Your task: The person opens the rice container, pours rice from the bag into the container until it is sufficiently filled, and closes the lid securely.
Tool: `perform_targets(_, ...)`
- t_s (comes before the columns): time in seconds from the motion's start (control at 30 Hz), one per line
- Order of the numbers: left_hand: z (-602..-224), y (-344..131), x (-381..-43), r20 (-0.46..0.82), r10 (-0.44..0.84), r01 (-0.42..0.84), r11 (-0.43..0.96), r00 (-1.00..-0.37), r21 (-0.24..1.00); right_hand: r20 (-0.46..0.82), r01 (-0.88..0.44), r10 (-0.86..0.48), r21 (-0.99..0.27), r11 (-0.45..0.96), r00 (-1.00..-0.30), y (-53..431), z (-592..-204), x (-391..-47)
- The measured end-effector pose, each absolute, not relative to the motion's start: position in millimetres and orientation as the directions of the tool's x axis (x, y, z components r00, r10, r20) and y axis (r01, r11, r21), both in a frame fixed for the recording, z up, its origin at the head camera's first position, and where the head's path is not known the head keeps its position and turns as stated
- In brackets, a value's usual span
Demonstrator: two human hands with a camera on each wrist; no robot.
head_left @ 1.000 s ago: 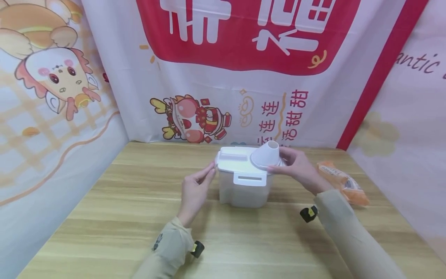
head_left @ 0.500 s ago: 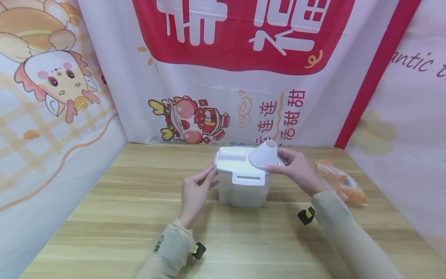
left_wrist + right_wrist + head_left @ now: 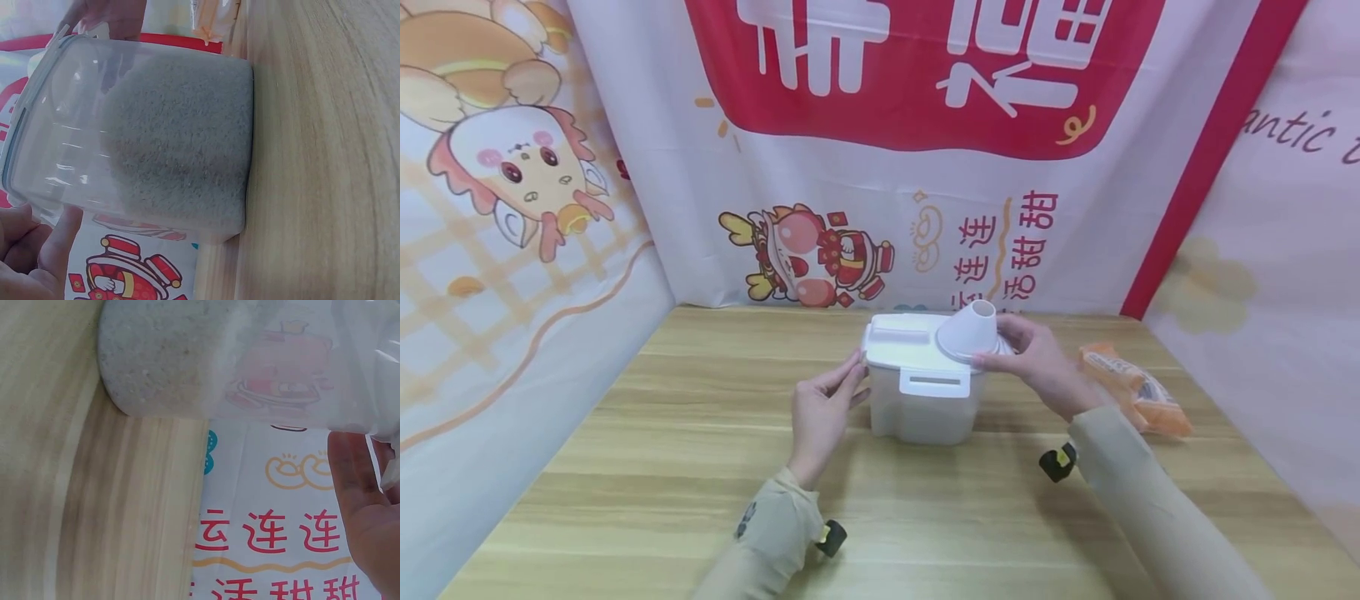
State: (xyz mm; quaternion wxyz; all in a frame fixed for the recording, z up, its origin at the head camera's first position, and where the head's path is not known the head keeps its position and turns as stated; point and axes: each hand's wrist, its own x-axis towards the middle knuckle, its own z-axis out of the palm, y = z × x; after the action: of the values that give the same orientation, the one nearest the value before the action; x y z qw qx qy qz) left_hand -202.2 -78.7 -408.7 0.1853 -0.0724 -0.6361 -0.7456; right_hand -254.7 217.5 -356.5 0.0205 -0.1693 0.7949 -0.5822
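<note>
A translucent rice container stands upright on the table, with a white lid on top. Small pale grains fill its lower part in the left wrist view. From the lid's right half rises a white cone-shaped spout. At the lid's left end, my left hand pinches the edge, its other fingers lying by the container wall. My right hand grips the lid's right end, thumb at the front beside the spout and fingers behind. A slotted white clip hangs on the container's front.
An orange-and-clear plastic packet lies on the wooden table, behind the right forearm. Printed cloth hangs at the back of the table and on both sides. Each wrist carries a small black strap end.
A lower finger of the left hand has spread out to the container's left wall. The container and right hand stay almost where they were.
</note>
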Motion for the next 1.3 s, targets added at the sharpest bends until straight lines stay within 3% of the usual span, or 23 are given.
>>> perform_targets(1.3,-411.3,-74.0,-207.7,0.282,-0.25,0.324,-0.146,-0.926,0.935,0.139,-0.198,-0.243,-0.95,0.24,-0.96,214.7,-361.9,-255.0)
